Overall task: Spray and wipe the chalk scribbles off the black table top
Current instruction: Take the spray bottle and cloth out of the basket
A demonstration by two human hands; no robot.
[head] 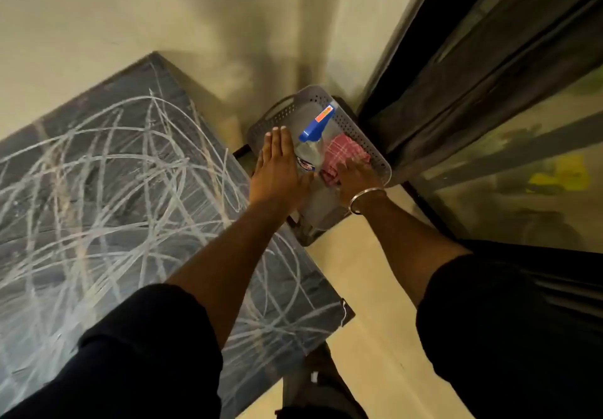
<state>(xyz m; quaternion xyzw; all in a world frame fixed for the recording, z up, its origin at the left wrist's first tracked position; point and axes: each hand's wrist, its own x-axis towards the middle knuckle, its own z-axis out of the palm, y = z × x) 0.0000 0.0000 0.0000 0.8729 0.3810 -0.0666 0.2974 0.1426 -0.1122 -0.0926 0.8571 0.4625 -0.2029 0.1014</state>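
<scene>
The black table top [107,196] fills the left side and is covered in looping white chalk scribbles [98,170]. To its right a grey perforated basket [355,131] holds a clear spray bottle [311,147] with a blue trigger head, lying down, and a red checked cloth [342,154]. My left hand [277,167] hovers flat with fingers straight, just left of the bottle, holding nothing. My right hand [354,178], a metal bangle on its wrist, has its fingers down on the cloth's near edge.
The basket rests on a low dark stand [303,232] in the corner by the beige wall [163,20]. A dark-framed glass door [489,108] runs along the right. Beige floor [368,304] lies between table and door.
</scene>
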